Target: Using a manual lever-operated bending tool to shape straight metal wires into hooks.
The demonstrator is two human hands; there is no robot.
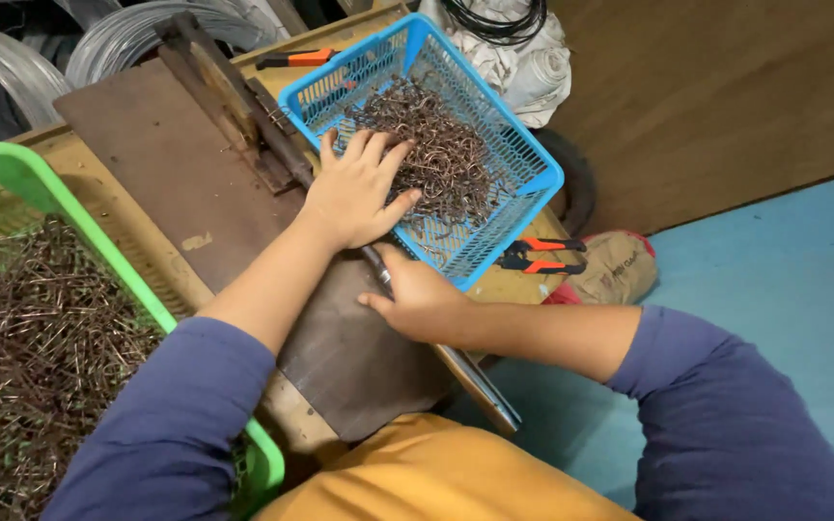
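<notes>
While the right hand [417, 297] grips a lever [465, 371], the left hand [357, 188] spreads over wire hooks [446, 159].

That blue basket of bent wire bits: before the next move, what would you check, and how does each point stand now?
1. Left hand rests on the wire hooks: ok.
2. Hooks pinched in its grip: cannot tell.
3. Right hand on the lever handle: ok.
4. Blue basket fully on the bench: not ok, its corner overhangs.
5. Pliers clear of both hands: ok.
</notes>
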